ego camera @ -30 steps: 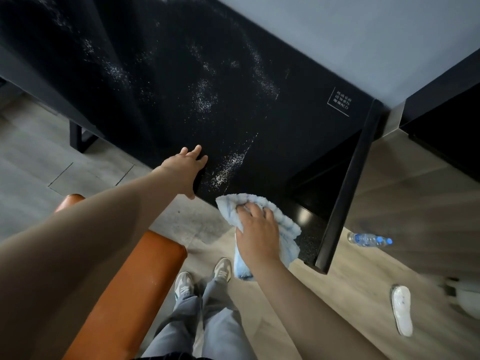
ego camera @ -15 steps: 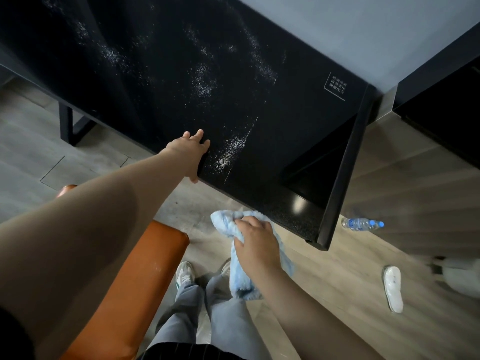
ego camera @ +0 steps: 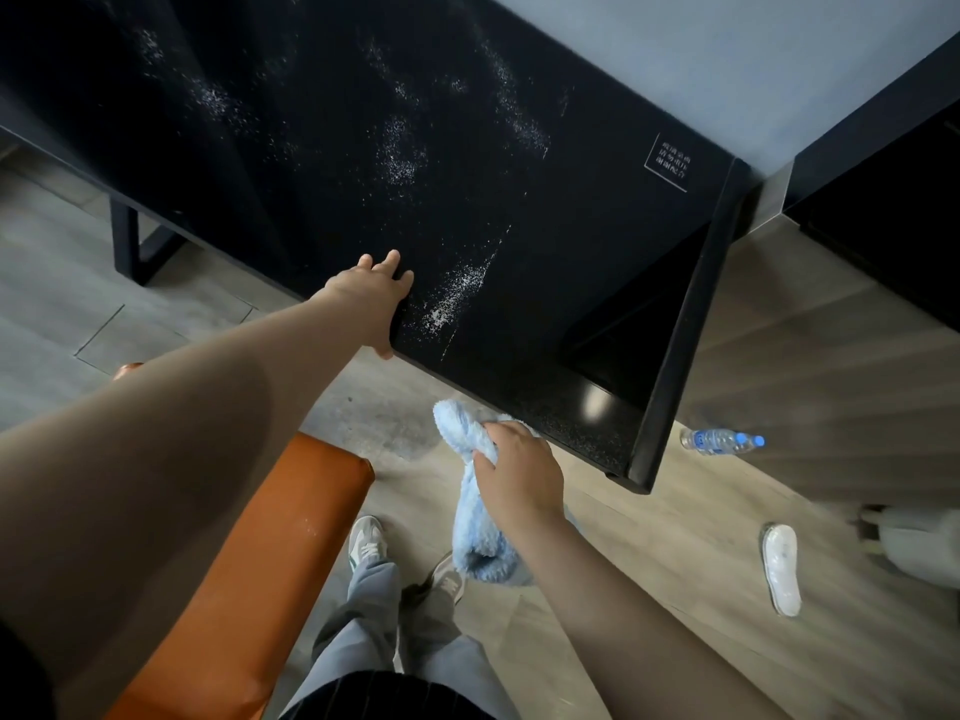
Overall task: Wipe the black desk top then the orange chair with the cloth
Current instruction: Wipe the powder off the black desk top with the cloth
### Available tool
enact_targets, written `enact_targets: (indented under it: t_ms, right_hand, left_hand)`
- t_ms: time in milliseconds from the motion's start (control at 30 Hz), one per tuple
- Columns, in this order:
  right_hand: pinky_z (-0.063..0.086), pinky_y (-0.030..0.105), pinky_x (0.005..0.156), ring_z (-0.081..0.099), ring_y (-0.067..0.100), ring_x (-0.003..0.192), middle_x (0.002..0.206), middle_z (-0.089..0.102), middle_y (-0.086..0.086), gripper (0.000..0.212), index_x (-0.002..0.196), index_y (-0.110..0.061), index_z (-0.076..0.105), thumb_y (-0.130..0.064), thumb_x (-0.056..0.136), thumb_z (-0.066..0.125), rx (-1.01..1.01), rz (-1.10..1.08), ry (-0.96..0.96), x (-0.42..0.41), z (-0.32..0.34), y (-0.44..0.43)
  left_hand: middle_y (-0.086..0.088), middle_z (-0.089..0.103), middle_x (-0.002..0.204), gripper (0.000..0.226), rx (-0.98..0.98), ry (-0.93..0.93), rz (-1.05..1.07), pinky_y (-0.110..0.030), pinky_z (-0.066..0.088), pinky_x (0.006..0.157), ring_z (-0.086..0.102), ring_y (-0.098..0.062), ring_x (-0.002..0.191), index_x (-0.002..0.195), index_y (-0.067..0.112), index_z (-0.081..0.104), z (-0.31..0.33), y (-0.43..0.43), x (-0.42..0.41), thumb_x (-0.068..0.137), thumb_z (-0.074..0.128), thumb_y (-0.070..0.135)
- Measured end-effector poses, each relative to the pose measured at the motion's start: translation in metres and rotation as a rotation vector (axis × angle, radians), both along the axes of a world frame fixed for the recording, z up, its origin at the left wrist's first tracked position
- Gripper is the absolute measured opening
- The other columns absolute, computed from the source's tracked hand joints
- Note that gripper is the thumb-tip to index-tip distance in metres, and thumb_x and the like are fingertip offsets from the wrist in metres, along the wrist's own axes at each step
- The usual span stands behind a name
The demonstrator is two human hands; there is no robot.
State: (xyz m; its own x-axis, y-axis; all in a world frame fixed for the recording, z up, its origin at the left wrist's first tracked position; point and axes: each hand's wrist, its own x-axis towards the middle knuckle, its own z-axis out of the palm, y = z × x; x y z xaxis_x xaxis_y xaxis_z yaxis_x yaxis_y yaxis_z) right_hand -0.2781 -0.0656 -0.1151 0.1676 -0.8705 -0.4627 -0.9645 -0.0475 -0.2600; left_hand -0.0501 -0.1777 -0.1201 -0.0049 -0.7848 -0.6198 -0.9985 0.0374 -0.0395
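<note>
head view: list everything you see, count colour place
desk top: one, black, top and centre
dust: several patches, white, on the desk top
cloth: one, light blue, hanging below the desk's near edge
chair: one, orange, lower left
floor: one, grey-brown planks, under everything
water bottle: one, clear with blue cap, lying on the floor, right
slipper: one, white, floor, lower right
shoes: two, grey-white, bottom centre
left hand: rests on the desk's near edge
right hand: grips the cloth
</note>
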Motion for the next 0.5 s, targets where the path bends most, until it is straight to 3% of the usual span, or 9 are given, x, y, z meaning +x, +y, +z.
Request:
enact_targets:
  t_ms: [300, 500]
  right_hand:
    - [0.046, 0.033, 0.093, 0.053, 0.021, 0.113, 0.131, 0.054, -0.006, 0.034, 0.128, -0.023, 0.056, -0.029, 0.095, 0.049, 0.021, -0.025, -0.061, -0.01, 0.022, -0.007]
    - [0.046, 0.032, 0.089, 0.055, 0.02, 0.106, 0.122, 0.058, -0.005, 0.028, 0.117, -0.022, 0.062, -0.025, 0.091, 0.052, -0.077, -0.067, -0.197, 0.0, 0.053, -0.027]
  left_hand:
    - [-0.006, -0.013, 0.16, 0.115, 0.018, 0.015, -0.009, -0.047, 0.04, 0.106, 0.004, -0.034, 0.147, 0.154, 0.022, -0.001, 0.007, -0.002, 0.001, 0.074, 0.078, 0.046]
    - [-0.008, 0.007, 0.159, 0.102, 0.009, 0.085, -0.016, -0.042, 0.042, 0.105, 0.028, -0.03, 0.141, 0.153, 0.02, 0.017, 0.018, -0.011, 0.005, 0.074, 0.076, 0.047]
